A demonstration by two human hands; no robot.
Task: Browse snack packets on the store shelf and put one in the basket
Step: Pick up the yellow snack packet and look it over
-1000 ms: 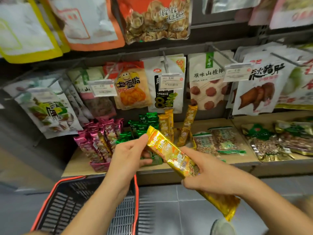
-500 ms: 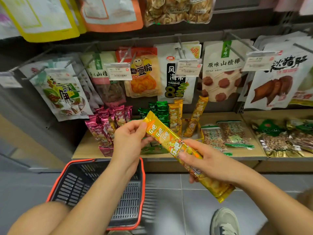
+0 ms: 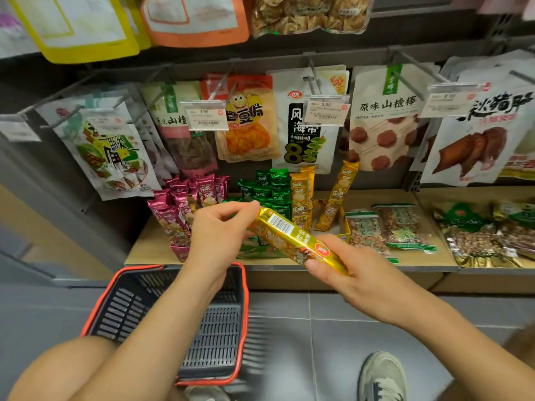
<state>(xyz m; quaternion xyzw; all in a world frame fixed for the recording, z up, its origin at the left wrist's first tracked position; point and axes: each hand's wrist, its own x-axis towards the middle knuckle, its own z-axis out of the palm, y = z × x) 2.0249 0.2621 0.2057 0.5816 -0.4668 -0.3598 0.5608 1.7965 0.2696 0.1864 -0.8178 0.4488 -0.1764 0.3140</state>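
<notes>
A long yellow-gold snack packet point(image 3: 292, 240) lies slanted between both hands in front of the shelf, its back with a white barcode turned up. My left hand point(image 3: 220, 230) pinches its upper left end. My right hand point(image 3: 356, 273) grips its lower right end, hiding that end. A dark grey basket with a red rim point(image 3: 244, 308) sits on the floor below my left forearm, and I see nothing inside it.
The wooden shelf point(image 3: 150, 247) carries pink point(image 3: 185, 206), green point(image 3: 269, 189) and yellow packets point(image 3: 301, 195), plus nut bags point(image 3: 388, 227) to the right. Hanging pouches and price tags point(image 3: 207, 115) fill the pegs above. Grey floor tiles and my shoe point(image 3: 382, 377) lie below.
Both hands have turned the yellow packet over, so its barcode side now faces up. The packet's long lower end no longer sticks out past my right hand. The view has dropped slightly.
</notes>
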